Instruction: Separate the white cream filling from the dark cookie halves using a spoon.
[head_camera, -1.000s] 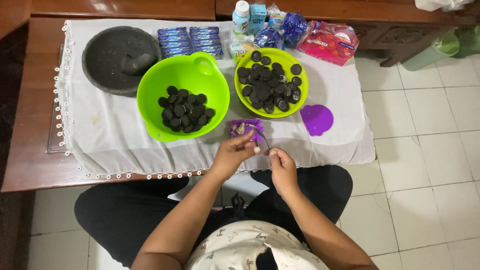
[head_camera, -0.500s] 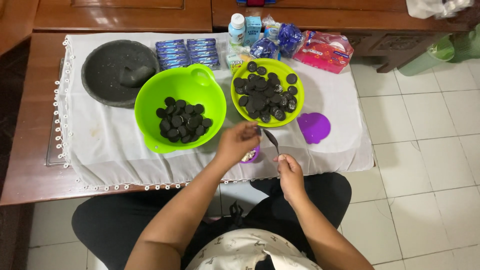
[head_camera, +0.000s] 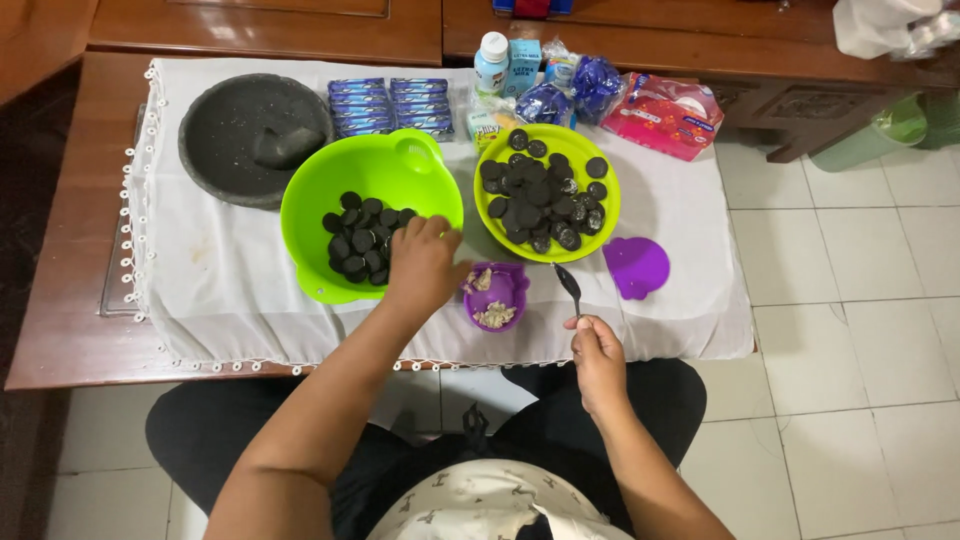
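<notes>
- Here, the left forearm runs up from the lower left of the frame toward the centre, and the left hand (head_camera: 422, 262) sits over the near right rim of the large green bowl (head_camera: 330, 195).
- Its fingers are curled together, knuckles up, right beside the dark round cookies (head_camera: 362, 237) in that bowl; whether they pinch one cannot be told.
- The right forearm rises from the lower right, and the right hand (head_camera: 597, 352) hovers just below the table's front edge, right of centre.
- That hand is clamped on the handle of a small dark spoon (head_camera: 569, 288), whose bowl end points up toward the smaller green bowl (head_camera: 607, 215).
- Between the two hands stands a little purple cup (head_camera: 496, 295), glossy plastic, with pale crumbly filling inside.
- Its flat purple lid (head_camera: 637, 266) lies just right of it on the white cloth (head_camera: 220, 290).
- The smaller green bowl, at upper centre, is heaped with more dark cookies.
- A rough grey stone mortar (head_camera: 232, 135) with its pestle sits at the upper left.
- Blue packets (head_camera: 391, 104) lie in rows behind the large bowl.
</notes>
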